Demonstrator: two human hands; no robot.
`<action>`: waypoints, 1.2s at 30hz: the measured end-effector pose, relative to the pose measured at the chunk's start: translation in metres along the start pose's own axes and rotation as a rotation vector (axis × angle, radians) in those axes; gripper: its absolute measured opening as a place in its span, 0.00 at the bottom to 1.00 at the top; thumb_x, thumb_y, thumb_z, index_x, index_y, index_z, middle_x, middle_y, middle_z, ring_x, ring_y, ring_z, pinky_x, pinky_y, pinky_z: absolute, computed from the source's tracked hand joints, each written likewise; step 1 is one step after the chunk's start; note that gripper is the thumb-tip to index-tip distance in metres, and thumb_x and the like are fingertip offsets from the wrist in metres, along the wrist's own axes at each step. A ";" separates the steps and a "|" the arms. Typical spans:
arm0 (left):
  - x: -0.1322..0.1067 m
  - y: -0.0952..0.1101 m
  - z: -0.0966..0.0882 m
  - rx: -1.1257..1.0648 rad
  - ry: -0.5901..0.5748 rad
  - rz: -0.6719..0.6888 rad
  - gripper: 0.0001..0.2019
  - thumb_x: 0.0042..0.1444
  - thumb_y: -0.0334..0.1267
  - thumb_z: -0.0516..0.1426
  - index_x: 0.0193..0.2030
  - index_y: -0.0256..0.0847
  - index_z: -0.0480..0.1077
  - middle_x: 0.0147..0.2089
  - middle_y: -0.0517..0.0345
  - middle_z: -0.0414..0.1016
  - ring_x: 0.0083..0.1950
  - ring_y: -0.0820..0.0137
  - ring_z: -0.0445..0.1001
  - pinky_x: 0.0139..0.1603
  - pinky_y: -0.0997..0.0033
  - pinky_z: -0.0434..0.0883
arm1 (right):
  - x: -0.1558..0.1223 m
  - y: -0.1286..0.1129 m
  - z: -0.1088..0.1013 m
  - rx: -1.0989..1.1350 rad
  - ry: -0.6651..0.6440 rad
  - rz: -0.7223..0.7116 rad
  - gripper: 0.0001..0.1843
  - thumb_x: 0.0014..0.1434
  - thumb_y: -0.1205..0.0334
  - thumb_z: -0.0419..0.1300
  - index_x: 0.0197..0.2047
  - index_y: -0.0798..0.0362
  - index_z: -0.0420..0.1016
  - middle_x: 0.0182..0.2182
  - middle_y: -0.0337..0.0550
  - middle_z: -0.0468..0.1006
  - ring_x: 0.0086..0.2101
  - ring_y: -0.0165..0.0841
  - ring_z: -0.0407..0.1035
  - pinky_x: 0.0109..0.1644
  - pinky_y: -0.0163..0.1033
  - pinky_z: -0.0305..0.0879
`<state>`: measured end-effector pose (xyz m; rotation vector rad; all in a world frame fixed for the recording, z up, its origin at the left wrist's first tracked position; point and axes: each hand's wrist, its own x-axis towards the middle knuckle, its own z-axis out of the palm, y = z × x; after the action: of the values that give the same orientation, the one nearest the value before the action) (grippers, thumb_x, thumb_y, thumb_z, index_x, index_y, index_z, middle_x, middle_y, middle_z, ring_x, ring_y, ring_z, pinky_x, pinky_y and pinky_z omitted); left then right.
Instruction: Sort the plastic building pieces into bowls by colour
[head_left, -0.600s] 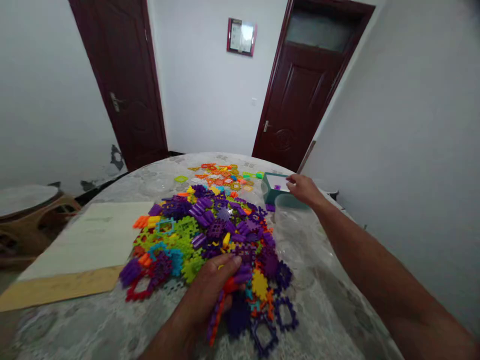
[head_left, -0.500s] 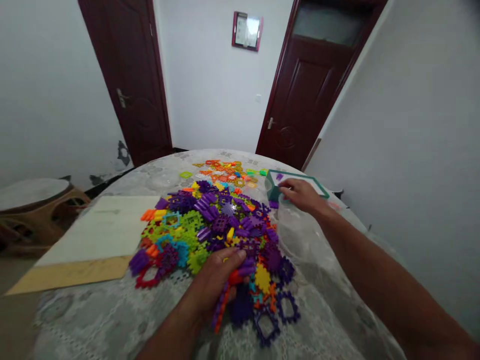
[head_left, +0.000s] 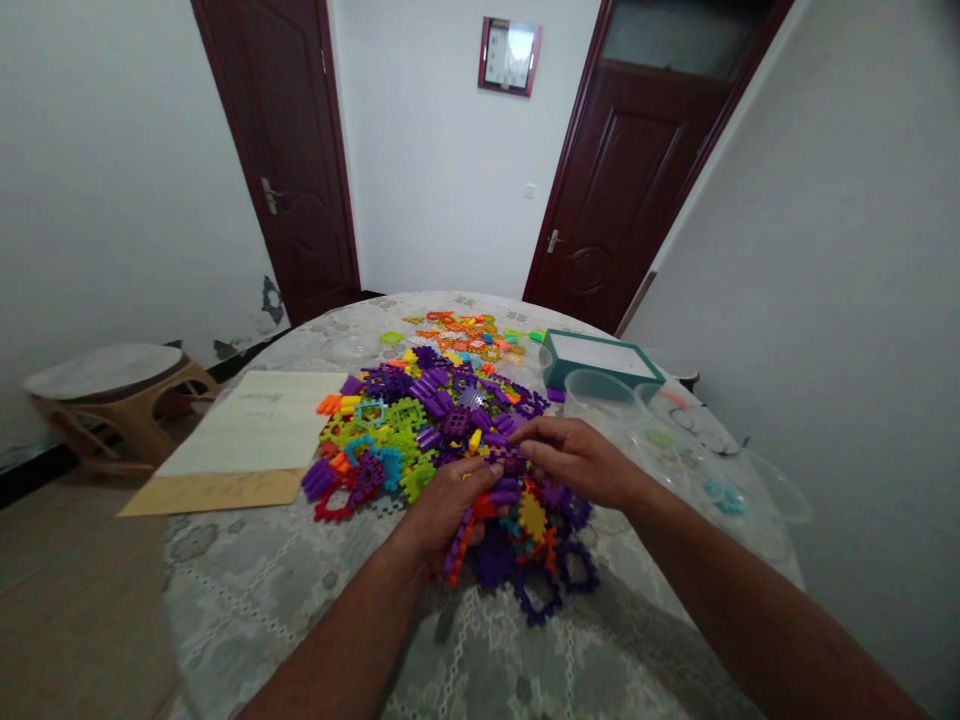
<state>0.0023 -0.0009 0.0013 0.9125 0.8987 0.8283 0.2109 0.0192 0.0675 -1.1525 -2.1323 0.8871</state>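
A heap of notched plastic building pieces (head_left: 405,412) in purple, green, yellow, blue and red covers the middle of the table. My left hand (head_left: 450,505) lies at the near side of this heap, closed around orange and purple interlocking pieces (head_left: 459,548) that stick out below its fingers. My right hand (head_left: 581,460) has come beside it, fingers bent and thumb and forefinger close together at a purple piece (head_left: 511,460) near my left thumb. Its fingertips partly cover what lies between them. Flat purple frame pieces (head_left: 540,598) rest just below the hands.
Behind my right hand stands a green-sided box (head_left: 600,375) with a white top. Clear plastic tubs (head_left: 600,395) stand on the right. Orange and yellow pieces (head_left: 457,335) lie at the back. A paper sheet (head_left: 259,420) is at the left, a stool (head_left: 112,385) beyond the table.
My right hand has come back from the green box to the heap, next to my left hand. The purple piece by its fingers at the box is out of sight. My left hand keeps its hold.
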 end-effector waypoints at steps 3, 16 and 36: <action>-0.003 0.001 0.002 -0.010 -0.001 0.023 0.21 0.55 0.52 0.68 0.46 0.36 0.77 0.31 0.54 0.77 0.23 0.73 0.74 0.15 0.82 0.57 | -0.009 0.000 0.007 -0.059 0.095 -0.030 0.09 0.65 0.58 0.62 0.44 0.50 0.83 0.36 0.40 0.83 0.35 0.33 0.74 0.40 0.36 0.69; 0.006 -0.006 -0.011 -0.103 0.056 0.072 0.24 0.63 0.53 0.62 0.55 0.35 0.77 0.33 0.48 0.79 0.22 0.74 0.72 0.15 0.82 0.58 | 0.058 0.098 -0.129 -0.446 0.625 0.395 0.14 0.60 0.58 0.61 0.41 0.54 0.86 0.30 0.44 0.83 0.32 0.35 0.75 0.36 0.35 0.68; 0.002 0.002 -0.002 -0.205 0.072 0.066 0.25 0.67 0.54 0.57 0.57 0.33 0.74 0.28 0.49 0.79 0.15 0.75 0.67 0.13 0.80 0.59 | -0.007 0.011 0.023 -0.277 0.188 -0.094 0.15 0.69 0.57 0.59 0.55 0.49 0.81 0.48 0.47 0.84 0.48 0.39 0.77 0.56 0.46 0.70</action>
<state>0.0012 0.0023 0.0021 0.7407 0.8321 0.9963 0.2030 0.0114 0.0431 -1.2049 -2.1779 0.4312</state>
